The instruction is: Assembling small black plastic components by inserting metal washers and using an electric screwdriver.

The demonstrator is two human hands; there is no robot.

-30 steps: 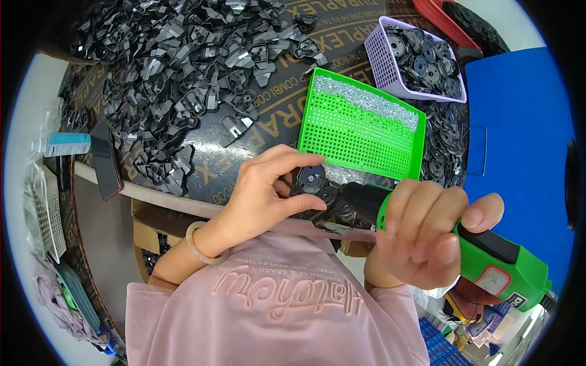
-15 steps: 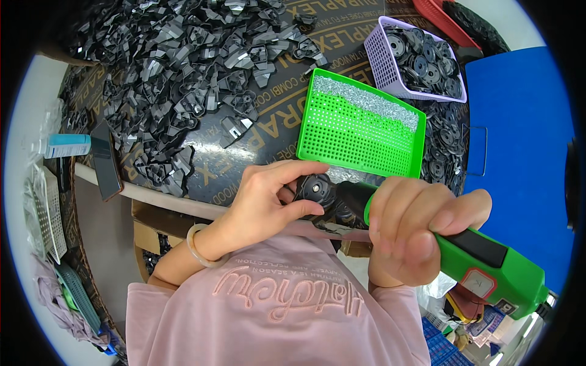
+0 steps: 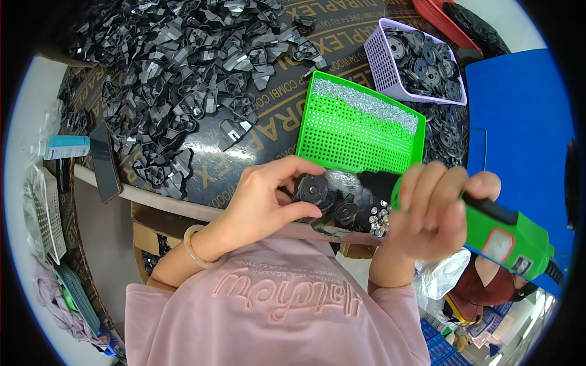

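Observation:
My left hand (image 3: 259, 192) grips a black round plastic part (image 3: 313, 190) between thumb and fingers at the table's near edge. A small metallic spot shows at the centre of its face. In my right hand (image 3: 430, 213) is a green electric screwdriver (image 3: 510, 235), its fingers wrapped round the body and slightly blurred. The black nose of the screwdriver points left, apart from the part, by the near rim of a green perforated tray (image 3: 360, 168). Small screws (image 3: 360, 99) lie along the tray's far side. Another black round part (image 3: 345, 210) rests beside my left hand.
A heap of angular black plastic parts (image 3: 189, 79) covers the far left. At the right stand a lilac basket (image 3: 381, 64) of black discs and more loose discs (image 3: 442, 137). Small shiny metal pieces (image 3: 379, 221) lie near the edge. A phone (image 3: 106, 161) lies at left.
My right hand has drawn the screwdriver to the right, away from the black part, uncovering the small metal pieces. My left hand keeps its hold, nearly unmoved.

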